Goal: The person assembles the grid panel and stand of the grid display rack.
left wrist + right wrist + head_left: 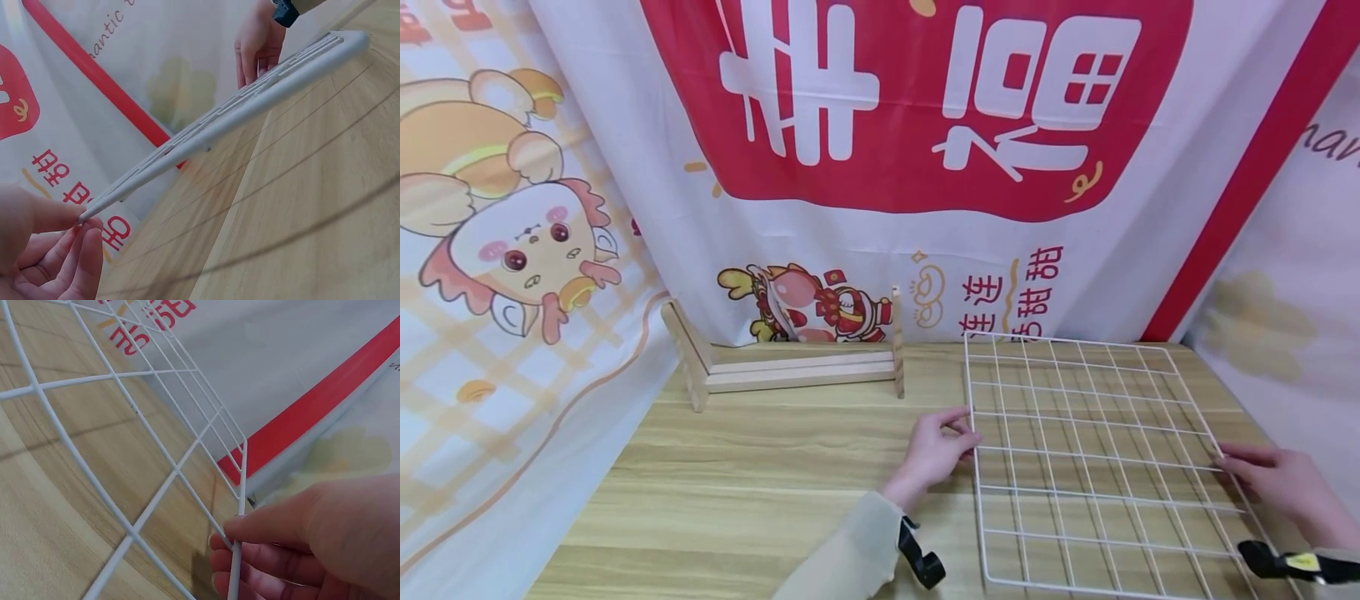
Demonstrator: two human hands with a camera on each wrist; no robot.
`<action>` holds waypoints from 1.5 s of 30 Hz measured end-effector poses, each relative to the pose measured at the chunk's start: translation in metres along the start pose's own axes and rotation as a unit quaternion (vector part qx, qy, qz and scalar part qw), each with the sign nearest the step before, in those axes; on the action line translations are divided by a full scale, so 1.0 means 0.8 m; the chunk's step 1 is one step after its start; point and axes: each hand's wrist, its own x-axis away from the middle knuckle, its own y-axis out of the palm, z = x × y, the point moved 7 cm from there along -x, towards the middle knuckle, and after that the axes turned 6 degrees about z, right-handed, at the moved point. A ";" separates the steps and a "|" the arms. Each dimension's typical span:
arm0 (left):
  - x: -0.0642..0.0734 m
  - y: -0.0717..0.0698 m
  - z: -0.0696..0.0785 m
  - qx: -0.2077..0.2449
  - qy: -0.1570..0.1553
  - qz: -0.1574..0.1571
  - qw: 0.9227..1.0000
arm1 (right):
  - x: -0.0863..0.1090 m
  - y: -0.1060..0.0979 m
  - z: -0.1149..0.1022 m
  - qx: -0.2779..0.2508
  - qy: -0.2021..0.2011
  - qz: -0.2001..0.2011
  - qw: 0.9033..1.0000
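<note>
A white wire grid panel [1078,457] is held above the right part of the wooden table, its shadow lines falling on the wood in the left wrist view. My left hand [936,450] pinches the panel's left edge wire between thumb and fingers, also plain in the left wrist view, where the hand [53,244] is close up. On the opposite side, my right hand [1281,483] grips the right edge wire. In the right wrist view the thumb of that hand [287,544] lies over the wire with the fingers curled beneath.
A wooden frame [801,371] with two upright ends and a crossbar stands at the back left of the table [715,492]. Behind the table hangs a printed cloth [865,233], with another patterned cloth [512,400] along the left side.
</note>
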 end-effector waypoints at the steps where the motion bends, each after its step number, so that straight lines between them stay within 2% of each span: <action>1: 0.000 -0.001 0.001 0.003 0.003 0.003 1.000 | 0.000 0.000 -0.002 -0.001 -0.001 0.002 1.000; 8: -0.004 -0.005 0.005 0.014 0.005 0.014 1.000 | 0.002 -0.008 -0.019 0.025 -0.023 0.025 0.999; 12: -0.006 -0.008 0.013 0.021 0.009 0.019 1.000 | 0.000 -0.014 -0.032 0.012 -0.034 0.037 0.999; 15: -0.007 -0.011 0.018 0.029 0.007 0.025 0.999 | -0.002 -0.018 -0.037 -0.001 -0.028 0.042 0.999; 21: -0.013 -0.014 0.027 0.046 0.018 0.034 0.998 | -0.007 -0.022 -0.042 0.003 -0.008 0.050 0.999; 30: -0.014 -0.018 0.042 0.058 0.038 0.034 0.997 | -0.003 -0.030 -0.064 0.002 -0.030 0.086 0.996; 36: -0.016 -0.023 0.053 0.058 0.065 0.045 0.995 | 0.001 -0.034 -0.079 -0.050 -0.061 0.112 0.991; 45: -0.013 -0.029 0.070 0.058 0.085 0.048 0.994 | 0.008 -0.045 -0.094 -0.160 -0.059 0.140 0.975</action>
